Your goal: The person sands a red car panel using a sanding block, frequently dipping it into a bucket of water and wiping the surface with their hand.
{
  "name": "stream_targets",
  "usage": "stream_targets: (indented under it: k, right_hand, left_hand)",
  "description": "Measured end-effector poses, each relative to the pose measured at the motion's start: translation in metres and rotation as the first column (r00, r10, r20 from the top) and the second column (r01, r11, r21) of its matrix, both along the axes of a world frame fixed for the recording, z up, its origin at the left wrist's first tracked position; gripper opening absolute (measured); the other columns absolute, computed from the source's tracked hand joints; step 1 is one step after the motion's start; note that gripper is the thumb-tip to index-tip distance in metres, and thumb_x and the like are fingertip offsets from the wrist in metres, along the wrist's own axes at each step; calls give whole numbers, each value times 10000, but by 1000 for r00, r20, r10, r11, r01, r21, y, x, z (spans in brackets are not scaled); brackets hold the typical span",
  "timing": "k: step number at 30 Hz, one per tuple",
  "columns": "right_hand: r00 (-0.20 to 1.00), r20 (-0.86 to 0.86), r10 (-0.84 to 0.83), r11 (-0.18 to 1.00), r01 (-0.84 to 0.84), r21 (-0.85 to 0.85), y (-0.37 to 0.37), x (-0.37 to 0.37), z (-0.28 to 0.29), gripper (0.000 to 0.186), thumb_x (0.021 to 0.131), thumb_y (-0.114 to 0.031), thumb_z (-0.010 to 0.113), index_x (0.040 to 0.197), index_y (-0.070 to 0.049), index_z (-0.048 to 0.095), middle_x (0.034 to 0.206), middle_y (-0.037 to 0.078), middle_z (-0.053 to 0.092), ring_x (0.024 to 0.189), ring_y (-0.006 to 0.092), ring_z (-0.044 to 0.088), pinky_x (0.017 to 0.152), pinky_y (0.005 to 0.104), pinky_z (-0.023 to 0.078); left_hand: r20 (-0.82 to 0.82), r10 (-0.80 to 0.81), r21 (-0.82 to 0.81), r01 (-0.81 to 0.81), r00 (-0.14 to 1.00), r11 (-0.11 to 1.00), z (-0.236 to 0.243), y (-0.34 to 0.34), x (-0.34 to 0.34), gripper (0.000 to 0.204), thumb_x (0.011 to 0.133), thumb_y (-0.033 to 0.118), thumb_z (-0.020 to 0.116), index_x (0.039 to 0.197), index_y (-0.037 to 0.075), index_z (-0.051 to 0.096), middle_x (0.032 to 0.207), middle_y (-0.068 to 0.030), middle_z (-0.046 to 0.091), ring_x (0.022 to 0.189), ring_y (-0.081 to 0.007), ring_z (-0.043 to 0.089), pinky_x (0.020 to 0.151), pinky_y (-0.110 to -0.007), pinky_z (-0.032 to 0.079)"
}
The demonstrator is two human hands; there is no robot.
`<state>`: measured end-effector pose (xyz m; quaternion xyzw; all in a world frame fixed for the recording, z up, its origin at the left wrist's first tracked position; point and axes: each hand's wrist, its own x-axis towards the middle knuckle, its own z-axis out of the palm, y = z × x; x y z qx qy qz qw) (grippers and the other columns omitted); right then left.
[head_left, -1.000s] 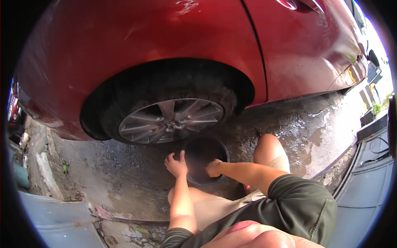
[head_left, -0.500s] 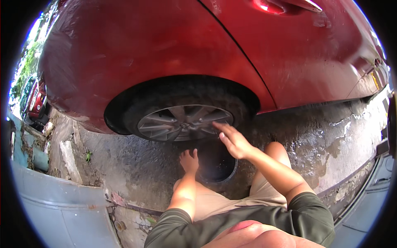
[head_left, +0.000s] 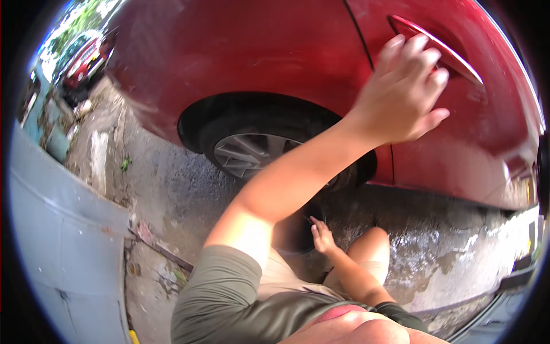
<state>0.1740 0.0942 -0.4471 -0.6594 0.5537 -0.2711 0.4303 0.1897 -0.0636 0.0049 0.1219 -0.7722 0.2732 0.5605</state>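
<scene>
My left hand (head_left: 404, 92) is raised across the red car's rear side, fingers apart and slightly blurred, with nothing seen in it. It overlaps the door handle (head_left: 452, 54); I cannot tell whether it touches. Lower down, my right hand (head_left: 322, 235) has its fingers stretched out at the right rim of a dark round tub (head_left: 293, 243). No object shows in that hand. The car's rear wheel (head_left: 243, 153), with grey spokes, is partly hidden behind my left forearm.
Wet concrete ground (head_left: 424, 241) runs beneath the red car body (head_left: 258, 63). Grey-blue metal panels (head_left: 63, 241) stand at the lower left. Another red car (head_left: 83, 64) is parked at the far left. My bent knee (head_left: 372, 243) is close beside the tub.
My left hand has gone from beside the tub up to the door handle area. My right hand has dropped from the wheel to the tub's rim. The view has shifted.
</scene>
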Motion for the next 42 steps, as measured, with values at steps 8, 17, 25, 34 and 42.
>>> stream_targets:
  k: [8,17,25,34,42]
  right_hand:
    - [904,-320,283,954,-300,-4,10,-13,-29,525,1085,-390,359,1547,-152,432,1539,128,483,1395,331,478,1133,623,300]
    - [911,-341,230,969,-247,-7,8,-15,-46,527,1088,-396,342,1532,-134,450,1466,158,530,1394,356,472,1129,660,263]
    - [926,-253,281,944,-314,-103,14,-19,-70,561,1045,-402,404,1529,-122,453,1485,165,526,1384,392,461,1100,710,246]
    - [812,-421,404,912,-392,118,6,-17,-73,633,1031,-463,381,1602,-192,342,1625,118,374,1511,352,310,1179,738,125]
    - [833,-473,285,948,-318,12,9,-6,-31,581,1068,-422,371,1591,-173,328,1575,140,400,1455,385,354,1186,697,188]
  left_hand:
    - [388,515,132,-599,764,790,75,-28,-81,481,997,457,577,1344,143,688,1625,-237,324,1472,-631,209,1070,-883,139]
    - [367,609,-163,-596,703,787,71,46,-74,426,917,171,643,1311,13,684,1467,-384,466,1294,-693,421,959,-915,306]
    - [153,370,-165,-345,916,924,58,-17,-92,590,943,421,548,1170,-97,716,1306,-439,553,1204,-758,446,942,-913,313]
    - [7,3,-141,-2,1000,990,46,-83,-83,622,841,634,656,1109,77,716,1376,-233,568,1340,-492,487,1073,-806,288]
    - [203,-378,410,273,903,871,-162,67,87,494,859,344,782,1230,90,578,1475,-200,531,1393,-392,497,1160,-609,369]
